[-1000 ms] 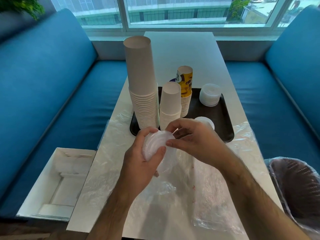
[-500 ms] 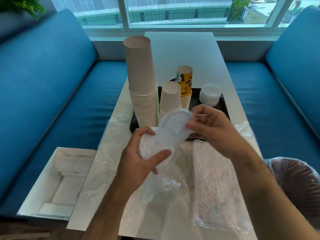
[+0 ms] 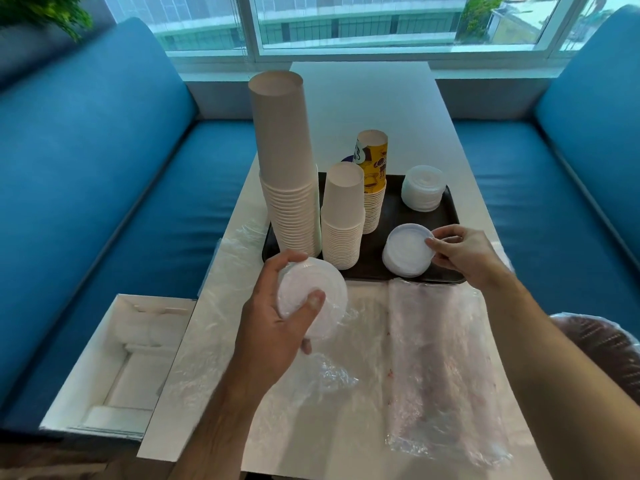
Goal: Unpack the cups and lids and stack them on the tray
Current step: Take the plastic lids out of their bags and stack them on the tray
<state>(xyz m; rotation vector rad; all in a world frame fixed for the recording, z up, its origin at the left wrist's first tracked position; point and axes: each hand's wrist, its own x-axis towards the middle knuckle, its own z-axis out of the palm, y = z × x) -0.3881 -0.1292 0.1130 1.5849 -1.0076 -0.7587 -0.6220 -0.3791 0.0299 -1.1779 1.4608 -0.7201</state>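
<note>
**Lids nearly out, cups already stacked**

Nearest on the white bench lie flattened, crinkled clear plastic sleeves, thin and glossy; they look empty, which suggests most of the unpacking is done. Just above them the left hand holds a bundle of lids, its grip curled round the stack with the thumb pressed on the top face. These are thin, translucent white discs with raised rings, and a wisp of clear wrap hangs below them, so this bundle looks only partly freed.

Further on, the right hand pinches the edge of a lid at the top of a low lid pile standing on the near right part of the dark, smooth tray. It seems to be setting that lid down.

Beyond, on the tray, stand three columns of matte paper cups, upside down and tapered: a tall white stack at the left, a shorter white stack, and a printed yellow stack behind. A second lid pile sits at the far right.

Left to do, by my reckoning: move the held lids across.
</note>
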